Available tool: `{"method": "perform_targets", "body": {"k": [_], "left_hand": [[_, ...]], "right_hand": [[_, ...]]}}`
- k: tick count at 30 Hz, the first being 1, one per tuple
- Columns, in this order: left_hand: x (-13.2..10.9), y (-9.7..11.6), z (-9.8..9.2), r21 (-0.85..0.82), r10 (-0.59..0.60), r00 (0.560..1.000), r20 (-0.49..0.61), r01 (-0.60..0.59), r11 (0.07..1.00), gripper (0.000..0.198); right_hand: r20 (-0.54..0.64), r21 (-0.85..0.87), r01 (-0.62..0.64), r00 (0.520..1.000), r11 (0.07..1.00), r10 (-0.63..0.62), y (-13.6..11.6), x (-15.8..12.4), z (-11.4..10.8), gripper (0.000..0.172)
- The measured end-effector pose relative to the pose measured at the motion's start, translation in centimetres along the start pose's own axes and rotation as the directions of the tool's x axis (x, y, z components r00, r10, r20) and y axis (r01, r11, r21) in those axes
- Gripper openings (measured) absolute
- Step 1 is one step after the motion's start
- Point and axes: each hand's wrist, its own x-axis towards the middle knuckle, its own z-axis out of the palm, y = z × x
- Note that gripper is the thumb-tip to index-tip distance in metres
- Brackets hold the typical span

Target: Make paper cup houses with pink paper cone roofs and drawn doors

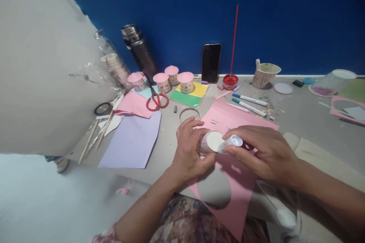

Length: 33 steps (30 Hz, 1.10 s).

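Note:
My left hand (189, 148) is wrapped round the side of a small paper cup (214, 140), whose round white base faces up. In my right hand (262, 152) a white glue stick (234, 141) is pinched, tilted, its lower end at the right edge of the cup's base. I cannot tell whether it touches. Beneath both hands lies a sheet of pink paper (242, 114) with a big round hole cut near its front end. A tape ring (189, 115) sits just beyond my left hand.
Several decorated cups with pink paper tops (162, 79) stand at the back, near red-handled scissors (157, 101) and a leaning flask (141, 51). A phone (211, 62) rests against the blue wall. Markers (249, 106) lie right of centre, purple paper (131, 142) on the left.

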Motion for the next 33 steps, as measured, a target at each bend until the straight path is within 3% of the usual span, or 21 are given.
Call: {"method": "perform_targets", "body": {"k": [3, 9, 14, 20, 24, 28, 33], "left_hand": [[0.0, -0.1, 0.1, -0.004, 0.013, 1.000, -0.006, -0.013, 1.000, 0.047], [-0.1, -0.1, 0.0, 0.013, 0.033, 0.999, 0.000, -0.033, 0.999, 0.047], [-0.1, 0.0, 0.1, 0.019, 0.040, 0.999, 0.004, -0.040, 0.999, 0.048], [0.1, 0.2, -0.1, 0.018, 0.038, 0.999, 0.003, -0.038, 0.999, 0.045], [0.1, 0.2, -0.1, 0.020, 0.007, 1.000, 0.006, -0.007, 1.000, 0.044], [0.0, 0.1, 0.0, 0.019, -0.006, 1.000, -0.025, 0.007, 1.000, 0.043], [-0.1, 0.1, 0.1, 0.024, -0.002, 1.000, 0.000, 0.002, 1.000, 0.046]], "right_hand": [[-0.028, 0.088, -0.009, 1.000, 0.996, 0.011, -0.1, 0.0, 0.2, 0.022], [-0.144, 0.037, -0.088, 0.985, 0.995, 0.093, 0.9, -0.2, 0.6, 0.017], [-0.078, -0.003, 0.002, 0.997, 1.000, -0.002, 1.0, 0.1, 0.4, 0.019], [-0.097, -0.181, -0.103, 0.992, 0.978, 0.086, 0.9, 0.5, -0.4, 0.023], [-0.086, -0.164, -0.150, 0.987, 0.975, 0.137, 0.8, 0.4, -0.5, 0.027], [-0.064, -0.158, -0.115, 0.992, 0.981, 0.106, 0.2, 0.2, -0.4, 0.030], [-0.005, -0.016, -0.097, 0.995, 0.995, 0.097, -1.0, 0.1, -0.2, 0.024]]}}
